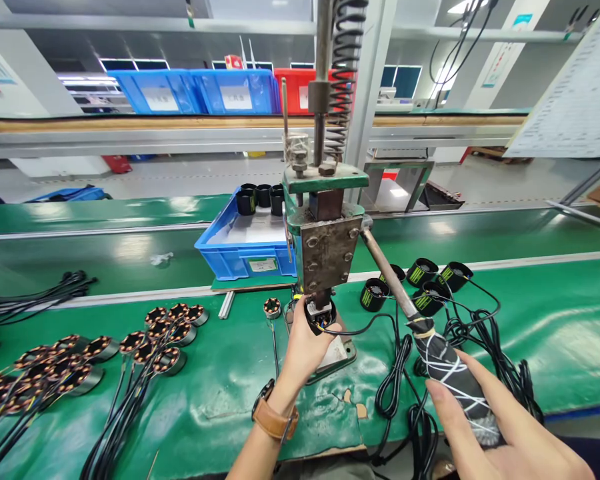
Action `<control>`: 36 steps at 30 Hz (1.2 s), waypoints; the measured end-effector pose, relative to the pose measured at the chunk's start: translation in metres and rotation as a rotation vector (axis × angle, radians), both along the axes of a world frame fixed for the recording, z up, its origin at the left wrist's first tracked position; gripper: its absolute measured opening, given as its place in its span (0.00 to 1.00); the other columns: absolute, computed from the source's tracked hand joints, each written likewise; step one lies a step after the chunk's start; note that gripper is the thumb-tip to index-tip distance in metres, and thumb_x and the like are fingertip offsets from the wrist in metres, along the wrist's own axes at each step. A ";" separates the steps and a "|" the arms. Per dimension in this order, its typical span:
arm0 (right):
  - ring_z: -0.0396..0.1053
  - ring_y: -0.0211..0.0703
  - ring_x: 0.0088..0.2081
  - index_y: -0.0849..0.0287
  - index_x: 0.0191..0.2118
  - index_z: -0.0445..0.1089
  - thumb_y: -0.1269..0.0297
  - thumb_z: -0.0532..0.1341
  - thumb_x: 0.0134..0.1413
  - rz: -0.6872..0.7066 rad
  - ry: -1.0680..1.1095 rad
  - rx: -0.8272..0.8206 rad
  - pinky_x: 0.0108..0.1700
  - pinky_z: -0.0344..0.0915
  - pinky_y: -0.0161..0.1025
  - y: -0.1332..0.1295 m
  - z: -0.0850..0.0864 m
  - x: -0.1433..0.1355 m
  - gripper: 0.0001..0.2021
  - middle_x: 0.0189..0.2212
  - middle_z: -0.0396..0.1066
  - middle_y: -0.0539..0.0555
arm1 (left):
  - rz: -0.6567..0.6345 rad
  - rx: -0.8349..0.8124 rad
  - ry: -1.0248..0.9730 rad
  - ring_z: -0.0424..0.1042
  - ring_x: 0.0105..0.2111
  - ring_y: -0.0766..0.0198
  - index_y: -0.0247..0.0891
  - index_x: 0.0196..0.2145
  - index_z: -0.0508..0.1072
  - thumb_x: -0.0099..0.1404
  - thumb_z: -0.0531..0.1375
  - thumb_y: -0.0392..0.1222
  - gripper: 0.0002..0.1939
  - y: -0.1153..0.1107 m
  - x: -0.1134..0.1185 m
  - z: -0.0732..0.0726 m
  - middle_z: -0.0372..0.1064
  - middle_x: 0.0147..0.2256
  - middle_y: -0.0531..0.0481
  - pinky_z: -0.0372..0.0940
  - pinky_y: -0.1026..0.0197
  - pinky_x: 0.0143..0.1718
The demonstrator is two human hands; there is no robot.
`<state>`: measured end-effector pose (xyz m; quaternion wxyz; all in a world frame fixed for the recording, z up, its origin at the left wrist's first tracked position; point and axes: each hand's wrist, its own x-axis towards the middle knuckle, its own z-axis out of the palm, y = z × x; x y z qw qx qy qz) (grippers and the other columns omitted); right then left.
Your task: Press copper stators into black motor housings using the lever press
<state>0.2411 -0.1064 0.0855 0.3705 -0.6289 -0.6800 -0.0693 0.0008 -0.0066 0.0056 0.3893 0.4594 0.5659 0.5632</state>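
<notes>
The black housing (325,323) stands at the foot of the green lever press (330,257), right below its metal ram (324,297), and from where I stand it looks like a short round cup, open at the top, its wall dark. Inside the mouth I see a pale piece (319,309), though I can't tell whether it belongs to the housing or the press, and thin coloured wires (321,328) gather near the rim, where a black cable (356,332) leads off to the right. The left hand (305,343) is closed around it, thumb on one side and fingers on the other, hiding much of its outside. The right hand (510,427) is wrapped on the string-bound grip (450,373) of the lever (387,270), well apart from the left. Similar housings (427,300) with yellow-green markings stand to the right, and copper-wound rings (184,332) lie to the left
</notes>
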 end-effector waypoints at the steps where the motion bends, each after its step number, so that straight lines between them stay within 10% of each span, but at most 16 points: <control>1: 0.80 0.53 0.40 0.50 0.61 0.71 0.44 0.60 0.68 -0.011 -0.015 0.017 0.30 0.76 0.40 0.000 -0.002 -0.002 0.24 0.46 0.79 0.53 | -0.001 -0.002 -0.004 0.74 0.53 0.50 0.39 0.57 0.65 0.51 0.71 0.43 0.37 0.000 0.000 0.000 0.73 0.54 0.40 0.65 0.45 0.60; 36: 0.79 0.42 0.41 0.60 0.57 0.74 0.53 0.63 0.69 0.022 0.069 0.174 0.47 0.73 0.32 -0.001 -0.008 -0.012 0.20 0.49 0.78 0.52 | 0.056 0.044 0.095 0.73 0.56 0.47 0.39 0.57 0.66 0.49 0.72 0.41 0.39 0.009 -0.003 -0.023 0.72 0.56 0.38 0.63 0.43 0.62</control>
